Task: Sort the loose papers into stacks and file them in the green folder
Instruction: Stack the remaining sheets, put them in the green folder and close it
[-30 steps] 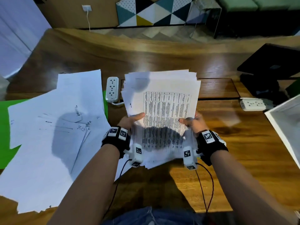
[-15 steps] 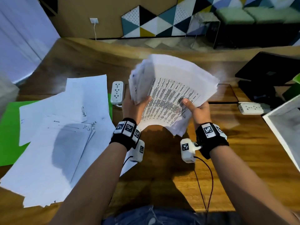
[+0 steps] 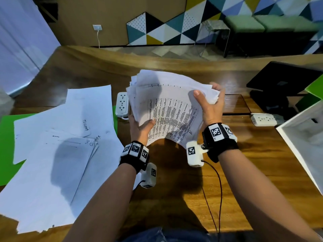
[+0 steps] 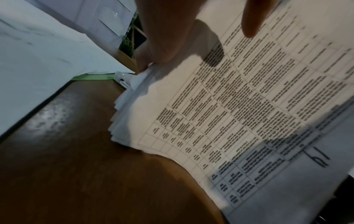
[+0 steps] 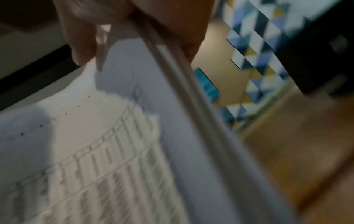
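Both hands hold a thick stack of printed papers (image 3: 167,109) above the wooden table, turned so its long side runs left to right. My left hand (image 3: 141,126) grips the stack's near left corner, thumb on the top sheet. My right hand (image 3: 209,103) grips the far right edge, thumb on top, fingers curled behind. The top sheet (image 4: 249,106) shows a printed table, and the stack's edge (image 5: 172,72) runs between my right thumb and fingers. Loose white sheets (image 3: 61,151) lie spread at the left over the green folder (image 3: 7,137).
A white power strip (image 3: 122,103) lies just behind the left hand, and another power strip (image 3: 264,119) lies at the right. A black device (image 3: 283,79) stands at the far right. A white box (image 3: 304,137) sits at the right edge. Wrist cables (image 3: 213,186) hang over the table's front.
The stack has been lifted off the table and rotated clockwise. My right hand slid from the near right edge to the far right corner; my left hand kept its hold.
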Motion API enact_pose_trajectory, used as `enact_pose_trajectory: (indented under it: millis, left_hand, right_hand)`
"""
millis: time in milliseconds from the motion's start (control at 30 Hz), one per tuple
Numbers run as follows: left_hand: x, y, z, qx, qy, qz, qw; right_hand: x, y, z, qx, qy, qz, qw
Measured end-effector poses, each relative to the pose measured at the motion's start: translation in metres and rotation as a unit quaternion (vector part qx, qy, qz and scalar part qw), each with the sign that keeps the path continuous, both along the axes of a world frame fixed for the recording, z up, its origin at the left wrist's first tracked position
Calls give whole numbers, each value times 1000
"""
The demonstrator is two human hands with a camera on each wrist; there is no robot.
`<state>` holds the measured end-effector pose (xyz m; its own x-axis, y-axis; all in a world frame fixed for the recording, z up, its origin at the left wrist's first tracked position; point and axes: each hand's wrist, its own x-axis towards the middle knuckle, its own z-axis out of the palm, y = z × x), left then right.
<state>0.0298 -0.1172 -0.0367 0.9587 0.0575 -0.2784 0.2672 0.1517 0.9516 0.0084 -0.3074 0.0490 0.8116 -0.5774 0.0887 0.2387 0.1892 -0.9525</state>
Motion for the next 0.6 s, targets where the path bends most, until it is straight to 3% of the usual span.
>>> enact_pose_trajectory:
  millis: [67,133,167,200,300,367,467,600]
  left_hand:
    - [4,3,-10,-2,34,-5,999]
    - [17,8,-35,-6,60,-26,998]
    - [23,10,-46,-7,72,-42,997]
    - [26,13,-50,-10,74,-51,996]
    - [18,15,-24,24,10,-32,999]
    - [18,19,-24,42,-27,-36,998]
    - [22,22,-37,33,-6,-68,997]
    - [34,24,-64,21,2,-83,996]
  right_hand:
    - [5,-9,13,-167,3,-21,986]
    - [8,-18,33,-343,8,5,939]
    - [9,-19,46,-429,25,35,902]
    - [11,-18,59,-522,56,67,849]
    - [15,0,93,-748,162,142,628]
    - [19,19,102,-802,191,180,537]
    - [28,43,91,-828,206,203,480]
    - [38,50,80,-830,185,188,491]
